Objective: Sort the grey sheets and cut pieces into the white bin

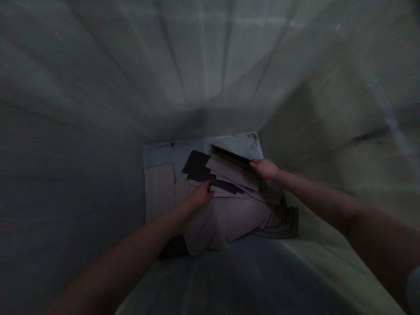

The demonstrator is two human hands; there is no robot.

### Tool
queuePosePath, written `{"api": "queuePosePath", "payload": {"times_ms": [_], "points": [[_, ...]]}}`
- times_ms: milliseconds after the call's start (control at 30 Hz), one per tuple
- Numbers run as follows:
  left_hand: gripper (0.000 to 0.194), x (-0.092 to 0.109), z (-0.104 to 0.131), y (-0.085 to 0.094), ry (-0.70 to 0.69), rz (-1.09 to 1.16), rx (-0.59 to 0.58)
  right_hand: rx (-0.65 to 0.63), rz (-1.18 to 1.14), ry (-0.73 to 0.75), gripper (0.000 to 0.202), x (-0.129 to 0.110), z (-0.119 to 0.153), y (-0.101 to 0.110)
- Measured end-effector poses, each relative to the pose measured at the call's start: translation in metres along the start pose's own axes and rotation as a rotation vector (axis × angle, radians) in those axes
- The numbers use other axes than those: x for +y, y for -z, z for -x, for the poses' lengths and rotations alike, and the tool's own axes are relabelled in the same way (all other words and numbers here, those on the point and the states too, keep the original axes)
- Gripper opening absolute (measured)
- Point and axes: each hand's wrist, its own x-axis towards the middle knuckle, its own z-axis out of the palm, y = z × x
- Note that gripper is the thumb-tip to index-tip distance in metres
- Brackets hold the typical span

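Observation:
My right hand (pixel 265 169) is closed on the right end of a thin dark panel (pixel 231 154), tilted up above the pile. Beneath it lie several overlapping beige panels (pixel 229 169), flat and rectangular. My left hand (pixel 201 194) is over the middle of the pile, its fingers bent with a gap between thumb and finger. I see nothing held in it. Right beside it is a dark flat panel (pixel 197 164) with rounded corners. What the panels are made of is too dim to tell.
A deep bin with pale, ribbed walls (pixel 203 65) surrounds the pile. At the left a beige panel (pixel 159 188) lies against the wall. A fanned stack of panels (pixel 282 221) is at the lower right. Part of the whitish floor (pixel 160 153) shows at the back.

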Motion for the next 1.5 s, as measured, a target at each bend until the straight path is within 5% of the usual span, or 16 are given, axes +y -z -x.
{"api": "queuePosePath", "payload": {"times_ms": [133, 267, 433, 567, 733, 1000, 1167, 1333, 1500], "points": [[0.099, 0.001, -0.02, 0.025, 0.03, 0.108, 0.231, 0.095, -0.001, 0.048, 0.029, -0.013, 0.004, 0.024], [0.133, 0.001, -0.028, 0.078, -0.165, 0.151, 0.412, 0.135, -0.013, 0.22, 0.03, -0.036, 0.003, 0.048], [0.138, -0.015, -0.014, 0.118, -0.269, 0.212, 0.224, 0.109, 0.003, 0.475, 0.026, -0.058, 0.0, 0.05], [0.137, -0.036, 0.0, 0.098, -0.237, 0.295, 0.028, 0.058, -0.02, 0.538, 0.027, -0.064, -0.001, 0.033], [0.139, -0.048, 0.006, 0.064, -0.294, 0.323, 0.049, 0.031, 0.009, 0.635, 0.025, -0.069, -0.001, 0.02], [0.116, -0.042, -0.005, 0.082, -0.204, 0.315, 0.182, 0.044, -0.005, 0.681, 0.021, -0.075, -0.002, 0.015], [0.066, -0.044, -0.003, 0.096, -0.132, 0.311, 0.081, 0.064, -0.056, 0.503, 0.029, -0.06, -0.003, 0.016], [0.043, -0.042, 0.008, 0.076, -0.011, 0.335, 0.135, 0.029, -0.22, 0.121, 0.067, -0.059, -0.006, 0.012], [0.046, -0.032, 0.02, 0.048, 0.034, 0.381, 0.13, -0.088, -0.241, 0.031, 0.036, -0.062, -0.019, 0.012]]}}
